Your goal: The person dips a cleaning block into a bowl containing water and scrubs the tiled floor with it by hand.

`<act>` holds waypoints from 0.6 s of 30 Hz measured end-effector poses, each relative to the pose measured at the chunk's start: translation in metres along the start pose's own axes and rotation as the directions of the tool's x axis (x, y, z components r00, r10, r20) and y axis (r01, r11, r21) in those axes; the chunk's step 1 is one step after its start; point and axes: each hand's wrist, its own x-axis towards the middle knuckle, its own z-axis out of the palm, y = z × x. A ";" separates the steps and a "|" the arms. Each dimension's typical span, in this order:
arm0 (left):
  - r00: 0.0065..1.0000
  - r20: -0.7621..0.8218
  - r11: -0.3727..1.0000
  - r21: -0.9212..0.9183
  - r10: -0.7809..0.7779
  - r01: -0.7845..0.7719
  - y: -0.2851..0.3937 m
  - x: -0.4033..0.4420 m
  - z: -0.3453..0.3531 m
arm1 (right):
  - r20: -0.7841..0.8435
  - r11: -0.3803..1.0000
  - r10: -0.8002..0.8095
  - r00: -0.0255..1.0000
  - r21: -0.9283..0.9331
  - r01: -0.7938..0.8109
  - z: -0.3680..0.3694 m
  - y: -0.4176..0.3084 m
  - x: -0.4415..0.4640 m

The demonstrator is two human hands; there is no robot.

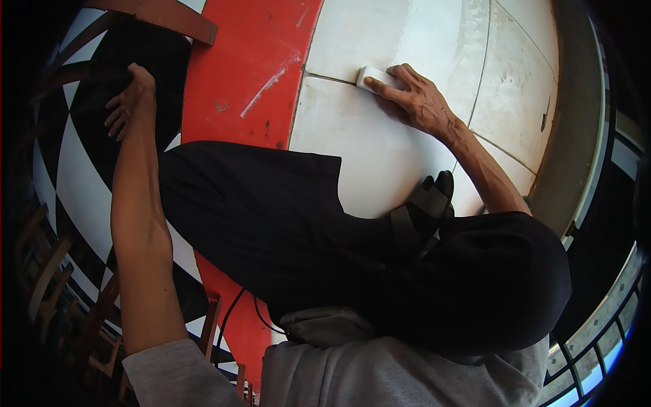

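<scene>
My right hand point(420, 100) is closed on a small white block point(369, 76), which it presses against the white tiles point(359, 129) at a dark joint between them. The thumb and fingers lie over the block and hide part of it. My left hand point(132, 102) is held out at the far left, its fingers apart and nothing in it, over the black and white checkered floor. Wet-looking streaks show on the tiles above the block.
A red band point(247, 74) with scuffs runs beside the tiles. A reddish-brown wooden piece point(169, 20) juts in at the top left. Wooden furniture stands at the lower left. A dark sandal point(427, 203) rests on the tiles near my dark-clothed knees.
</scene>
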 end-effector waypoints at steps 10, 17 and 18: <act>0.999 -0.034 1.000 -0.004 -0.019 0.018 0.003 0.008 0.002 | 0.051 0.996 0.021 0.998 -0.091 -0.016 -0.004 -0.014 0.017; 0.995 -0.098 1.000 -0.012 -0.025 0.024 -0.001 0.012 0.008 | 0.033 0.998 -0.015 0.999 -0.059 0.017 0.003 -0.039 0.070; 0.993 -0.119 1.000 -0.023 -0.020 0.017 -0.005 0.016 0.012 | 0.033 0.998 -0.004 0.999 -0.064 0.006 0.003 -0.036 0.068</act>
